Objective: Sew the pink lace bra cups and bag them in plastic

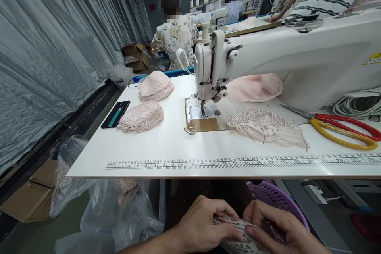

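Below the table's front edge, my left hand and my right hand both grip a piece of pale pink lace in my lap, fingers curled over it. On the white table above stands a white sewing machine with its needle over the plate. A loose lace piece lies right of the needle. Two stacks of pink lace pieces sit to the left.
Red and yellow scissors lie at the right, a dark phone at the left. A ruler strip runs along the front edge. A purple basket and plastic bags sit under the table. Other people work beyond.
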Tool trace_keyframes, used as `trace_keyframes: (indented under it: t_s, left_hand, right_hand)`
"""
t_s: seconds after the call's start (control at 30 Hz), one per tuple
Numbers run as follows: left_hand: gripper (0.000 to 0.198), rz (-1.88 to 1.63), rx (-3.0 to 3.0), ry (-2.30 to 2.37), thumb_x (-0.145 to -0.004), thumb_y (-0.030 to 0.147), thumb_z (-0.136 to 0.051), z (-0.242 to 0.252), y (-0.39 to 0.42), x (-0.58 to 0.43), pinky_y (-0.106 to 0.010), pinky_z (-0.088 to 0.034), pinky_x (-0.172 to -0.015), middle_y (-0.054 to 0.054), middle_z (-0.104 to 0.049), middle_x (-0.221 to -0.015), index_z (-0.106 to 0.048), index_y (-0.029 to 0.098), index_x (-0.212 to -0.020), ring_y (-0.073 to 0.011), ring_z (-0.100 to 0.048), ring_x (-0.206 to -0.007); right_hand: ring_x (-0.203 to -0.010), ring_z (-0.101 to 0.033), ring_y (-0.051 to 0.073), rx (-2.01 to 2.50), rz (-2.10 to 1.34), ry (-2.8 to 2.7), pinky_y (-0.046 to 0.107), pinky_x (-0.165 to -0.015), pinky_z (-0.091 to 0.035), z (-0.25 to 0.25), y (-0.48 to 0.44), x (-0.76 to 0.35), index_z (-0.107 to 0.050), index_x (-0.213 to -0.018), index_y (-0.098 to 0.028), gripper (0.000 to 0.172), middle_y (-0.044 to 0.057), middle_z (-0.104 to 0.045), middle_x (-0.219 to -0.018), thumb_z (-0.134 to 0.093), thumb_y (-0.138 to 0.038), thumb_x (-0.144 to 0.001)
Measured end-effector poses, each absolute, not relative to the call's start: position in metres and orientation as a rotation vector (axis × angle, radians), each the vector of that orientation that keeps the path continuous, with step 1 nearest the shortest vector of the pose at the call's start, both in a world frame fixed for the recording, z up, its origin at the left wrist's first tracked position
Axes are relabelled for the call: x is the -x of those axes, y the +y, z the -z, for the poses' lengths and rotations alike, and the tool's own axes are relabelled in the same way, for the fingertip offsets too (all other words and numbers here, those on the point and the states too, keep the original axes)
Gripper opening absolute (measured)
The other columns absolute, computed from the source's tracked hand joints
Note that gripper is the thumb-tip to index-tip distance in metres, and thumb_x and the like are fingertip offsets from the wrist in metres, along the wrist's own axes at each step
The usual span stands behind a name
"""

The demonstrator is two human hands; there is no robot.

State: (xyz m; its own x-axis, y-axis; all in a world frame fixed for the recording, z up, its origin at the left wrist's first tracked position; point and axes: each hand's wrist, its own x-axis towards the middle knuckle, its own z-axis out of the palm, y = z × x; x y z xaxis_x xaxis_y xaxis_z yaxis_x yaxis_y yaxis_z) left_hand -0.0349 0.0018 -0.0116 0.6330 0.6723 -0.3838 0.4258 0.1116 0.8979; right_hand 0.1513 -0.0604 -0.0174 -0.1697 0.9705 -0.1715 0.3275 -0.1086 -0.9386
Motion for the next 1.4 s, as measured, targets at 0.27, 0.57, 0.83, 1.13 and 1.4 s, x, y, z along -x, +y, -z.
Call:
trace_keyframes:
  t_s: [0.27,0.57,0.83,1.13,1.4]
  left_hand:
    - [0.019,-0.324,-1.489,1.045,-0.064,0.030,-0.078,0.013,0.003,0.026,-0.020,-0.030,-0.053,0.006,-0.050,-0.051,-0.074,0.013,-0.071,-0.0075,-0.039,-0.053]
    - [0.018,-0.338,-1.450,0.928,-0.065,0.029,-0.074,0.007,0.015,0.035,-0.020,-0.033,-0.055,0.001,-0.059,-0.056,-0.074,0.012,-0.070,-0.0090,-0.046,-0.055]
    - [0.034,-0.269,-1.264,0.905,-0.055,0.040,-0.082,0.001,0.020,0.035,-0.020,-0.035,-0.056,0.002,-0.056,-0.057,-0.069,0.011,-0.064,-0.0084,-0.045,-0.057]
    - [0.027,-0.275,-1.372,0.925,-0.061,0.035,-0.077,0.005,0.019,0.026,-0.022,-0.035,-0.056,-0.001,-0.057,-0.058,-0.071,0.010,-0.065,-0.0103,-0.045,-0.058]
    - [0.034,-0.295,-1.377,0.996,-0.052,0.036,-0.084,0.008,0.018,0.032,-0.020,-0.030,-0.054,0.005,-0.050,-0.056,-0.071,0.011,-0.070,-0.0083,-0.040,-0.057]
  right_hand:
    - [-0.061,-0.050,0.012,1.542,-1.225,-1.512,0.022,-0.056,-0.039,0.013,-0.050,-0.148,-0.050,-0.069,-0.022,0.016,-0.003,-0.054,-0.066,-0.055,-0.031,-0.081]
    - [-0.065,-0.049,0.013,1.558,-1.438,-1.764,0.021,-0.056,-0.037,0.006,-0.044,-0.159,-0.049,-0.065,-0.020,0.021,-0.003,-0.049,-0.067,-0.057,-0.033,-0.080]
    - [-0.062,-0.044,0.012,1.575,-1.454,-1.660,0.020,-0.056,-0.036,-0.001,-0.048,-0.165,-0.052,-0.067,-0.021,0.009,-0.005,-0.046,-0.065,-0.060,-0.018,-0.067]
    - [-0.063,-0.043,0.013,1.459,-1.459,-1.638,0.021,-0.056,-0.034,0.009,-0.048,-0.161,-0.053,-0.065,-0.020,0.029,-0.004,-0.044,-0.064,-0.059,-0.044,-0.080]
    - [-0.064,-0.038,0.014,1.503,-1.424,-1.647,0.023,-0.058,-0.031,0.013,-0.041,-0.155,-0.043,-0.065,-0.020,0.038,-0.003,-0.040,-0.065,-0.047,-0.050,-0.087]
